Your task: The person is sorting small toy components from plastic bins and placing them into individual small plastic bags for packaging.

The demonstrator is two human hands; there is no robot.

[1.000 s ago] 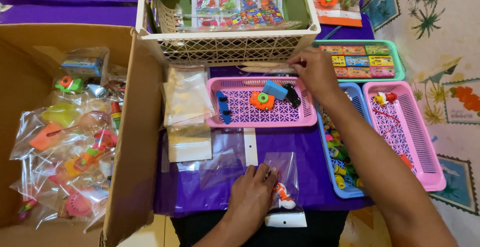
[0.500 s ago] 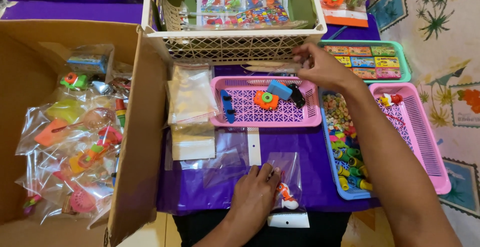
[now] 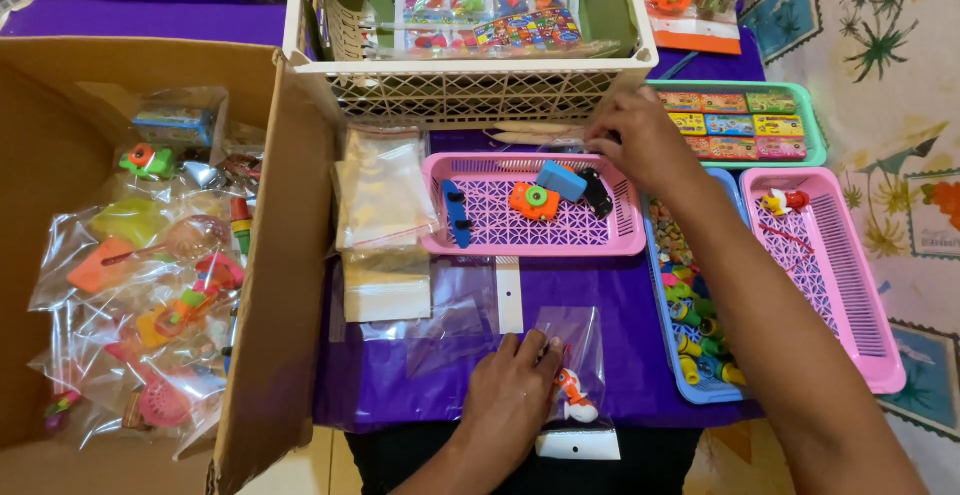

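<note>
Left hand: our left hand (image 3: 510, 395) lies flat at the near edge of the counter (image 3: 620, 315), fingers spread and pressed on a small clear bag (image 3: 577, 375); it pins the bag rather than gripping it.
Clear bag: it sits just right of that hand, long axis running near to far, with a small orange and white toy (image 3: 573, 395) inside and a white header card (image 3: 578, 443) at its near end.
Loose bags: more empty clear bags (image 3: 440, 315) lie flat just beyond the left hand, and a stack of them (image 3: 385, 190) sits further left.
Pink tray: the middle pink basket tray (image 3: 628, 217) stands beyond the bag, holding a blue skateboard toy (image 3: 456, 213), an orange camera toy (image 3: 533, 201), a blue block and a black car.
Right hand: our right hand (image 3: 640, 140) reaches far across, curled over the tray's far right corner against the white basket (image 3: 470, 90); fingertips seem pinched on something thin, but we cannot tell what.
Key relation: the tray's toys lie just left of and nearer than the right hand, well beyond the left, so the right hand is closer.
Right side: a blue tray (image 3: 655, 285) of small pieces and a second pink tray (image 3: 850, 275) run alongside our right forearm.
Left side: a cardboard box (image 3: 280, 295) holds filled bags.
</note>
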